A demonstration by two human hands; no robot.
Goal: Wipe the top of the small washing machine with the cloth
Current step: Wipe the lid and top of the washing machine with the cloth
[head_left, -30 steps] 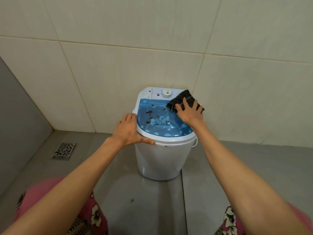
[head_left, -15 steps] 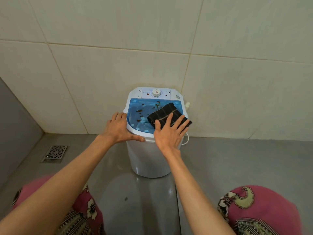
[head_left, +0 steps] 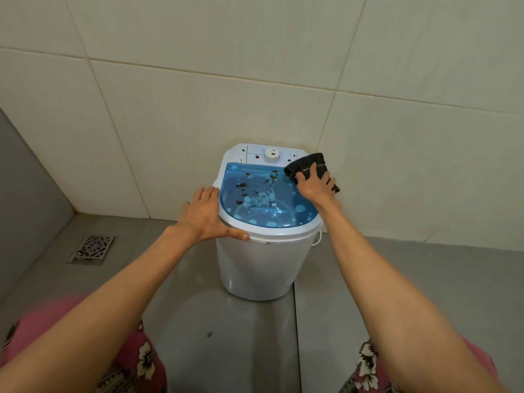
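Tiled wall (head_left: 198,80) | cloth (head_left: 309,162) under spread right hand (head_left: 313,186), washer (head_left: 263,265) back-right | left hand (head_left: 204,214) flat on rim (head_left: 283,232)

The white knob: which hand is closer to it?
Right. The right hand presses the cloth just right of the knob; the left hand rests on the front left rim.

Single head-worn wide-angle view, looking forward and down, near the washing machine (head_left: 263,251), tiled wall (head_left: 198,95) behind
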